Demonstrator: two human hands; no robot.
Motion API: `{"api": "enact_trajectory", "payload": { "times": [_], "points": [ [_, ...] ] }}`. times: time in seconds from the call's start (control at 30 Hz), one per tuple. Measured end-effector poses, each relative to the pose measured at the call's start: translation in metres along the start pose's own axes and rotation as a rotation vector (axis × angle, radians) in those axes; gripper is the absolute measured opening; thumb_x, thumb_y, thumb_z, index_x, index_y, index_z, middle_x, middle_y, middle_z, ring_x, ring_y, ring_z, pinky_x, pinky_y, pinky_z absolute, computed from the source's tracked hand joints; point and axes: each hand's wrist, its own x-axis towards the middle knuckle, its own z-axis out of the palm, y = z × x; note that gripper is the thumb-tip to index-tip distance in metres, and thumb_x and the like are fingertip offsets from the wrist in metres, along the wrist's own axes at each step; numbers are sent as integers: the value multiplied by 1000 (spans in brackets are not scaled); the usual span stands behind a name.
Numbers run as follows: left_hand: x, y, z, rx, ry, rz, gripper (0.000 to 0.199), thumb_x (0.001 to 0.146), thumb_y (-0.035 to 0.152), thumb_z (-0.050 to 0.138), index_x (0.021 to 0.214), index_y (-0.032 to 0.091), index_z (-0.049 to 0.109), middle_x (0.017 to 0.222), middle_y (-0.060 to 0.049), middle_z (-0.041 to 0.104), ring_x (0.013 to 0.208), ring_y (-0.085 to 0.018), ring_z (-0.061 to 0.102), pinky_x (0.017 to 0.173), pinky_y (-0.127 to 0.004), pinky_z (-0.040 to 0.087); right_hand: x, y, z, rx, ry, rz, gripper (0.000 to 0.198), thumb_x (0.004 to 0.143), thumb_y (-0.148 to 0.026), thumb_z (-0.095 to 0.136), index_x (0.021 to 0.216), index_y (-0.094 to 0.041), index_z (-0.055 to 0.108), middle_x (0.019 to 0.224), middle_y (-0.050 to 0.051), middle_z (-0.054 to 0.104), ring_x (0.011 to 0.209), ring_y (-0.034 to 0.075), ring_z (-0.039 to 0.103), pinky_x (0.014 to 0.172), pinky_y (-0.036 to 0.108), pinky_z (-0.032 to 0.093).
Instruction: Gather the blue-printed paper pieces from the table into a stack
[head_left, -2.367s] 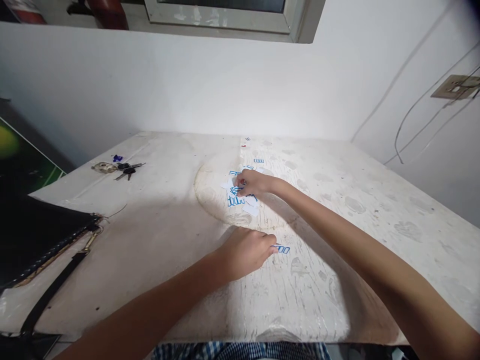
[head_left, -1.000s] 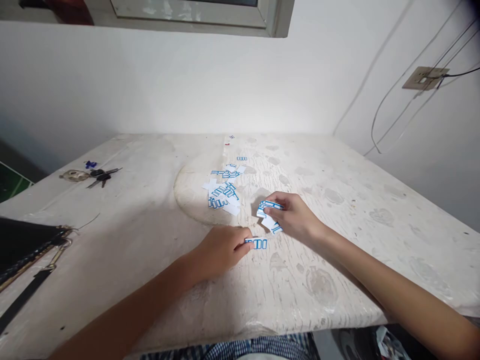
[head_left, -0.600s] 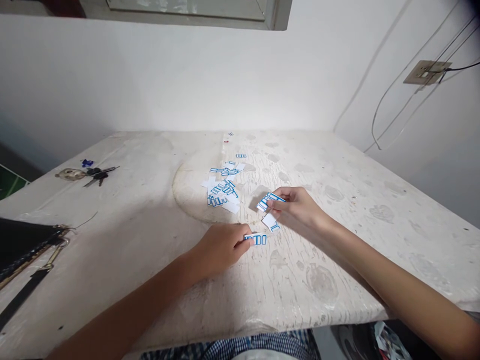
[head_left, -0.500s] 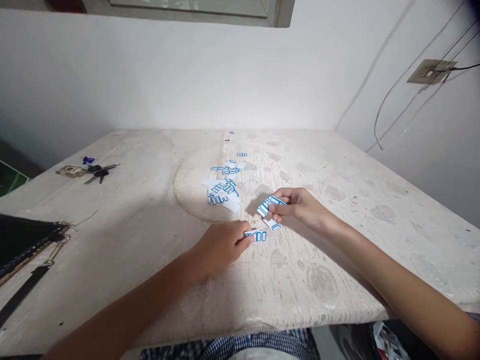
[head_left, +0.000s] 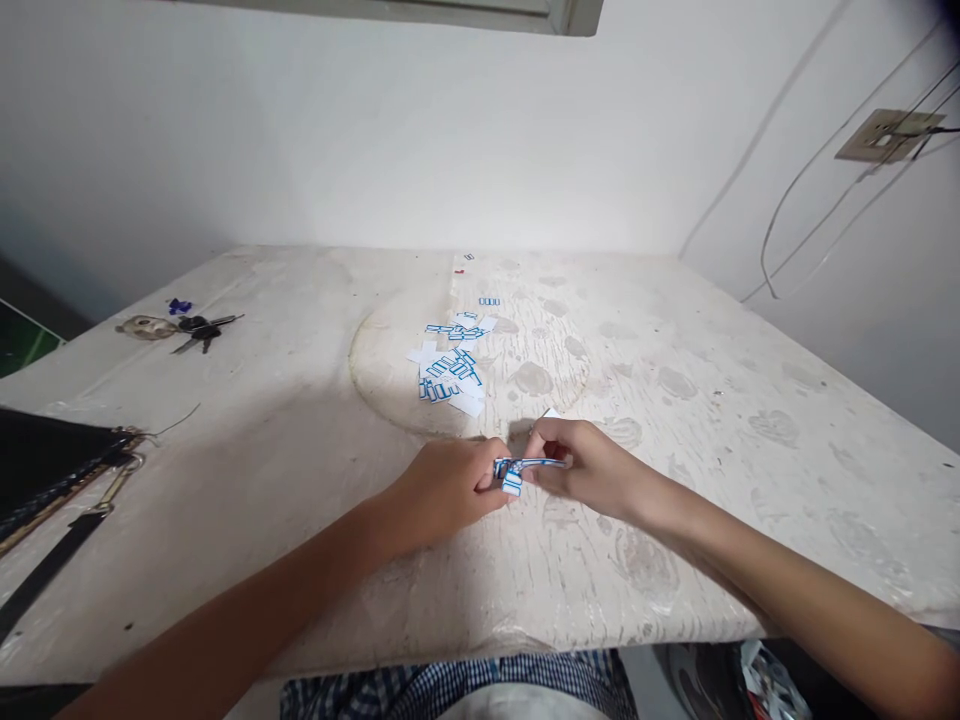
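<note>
My left hand (head_left: 469, 482) pinches small white paper pieces (head_left: 511, 484) printed with blue rectangles, close to the table's front. Against them, my right hand (head_left: 574, 460) grips more blue-printed paper pieces (head_left: 544, 462), seen nearly edge-on. A white corner of paper (head_left: 551, 413) shows behind the right fingers. The two hands almost meet, and the fingers hide much of what they hold. Beyond them lies a loose pile of similar paper pieces (head_left: 450, 375), some printed side up and some plain white.
A single printed piece (head_left: 489, 301) and a tiny red scrap (head_left: 459, 271) lie farther back. Keys (head_left: 201, 328) with a fob rest at the left, above a black bag or case (head_left: 52, 475) with a strap. A wall socket (head_left: 889, 135) with cables is at the right.
My right hand has moved left and down, bringing its paper pieces against those in my left hand. The left hand stays in nearly the same place. The view has shifted slightly.
</note>
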Motion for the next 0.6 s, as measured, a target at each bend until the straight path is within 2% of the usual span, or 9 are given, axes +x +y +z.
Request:
{"api": "enact_trajectory", "payload": {
  "times": [0.1, 0.23, 0.4, 0.5, 0.6],
  "points": [
    [-1, 2, -1, -9, -10, 29, 19, 75, 35, 59, 76, 19, 48, 63, 7, 53, 57, -11, 47, 52, -23, 26, 1, 2, 1, -26, 12, -4, 9, 78, -18, 57, 69, -18, 53, 62, -3, 49, 57, 10, 42, 52, 24, 33],
    [0, 4, -1, 49, 21, 2, 18, 84, 30, 47, 70, 19, 47, 59, 5, 50, 54, -10, 45, 51, -24, 24, 2, 2, 0, -41, -10, -43, 10, 79, -17, 56, 69, -18, 52, 63, -3, 49, 57, 11, 43, 53, 24, 33],
    [0, 6, 1, 65, 39, -9, 21, 86, 30, 44, 68, 18, 46, 57, 5, 48, 52, -10, 42, 49, -24, 21, -4, -7, -17, -225, -101, -169, 12, 79, -8, 52, 77, -20, 56, 72, -2, 54, 63, 12, 47, 58, 25, 35],
    [0, 6, 1, 52, 31, -32, 19, 85, 31, 44, 71, 19, 50, 57, 5, 50, 52, -9, 43, 50, -24, 21, -8, -14, -26, -212, -160, -206, 13, 82, -11, 51, 84, -21, 59, 81, 0, 59, 69, 13, 52, 61, 25, 38],
    [0, 5, 2, 45, 38, -39, 17, 84, 30, 46, 73, 19, 52, 57, 5, 50, 52, -9, 43, 49, -24, 21, -8, -17, -26, -204, -156, -208, 8, 82, -14, 54, 82, -21, 60, 77, -1, 59, 65, 12, 52, 58, 25, 37]
  ]
}}
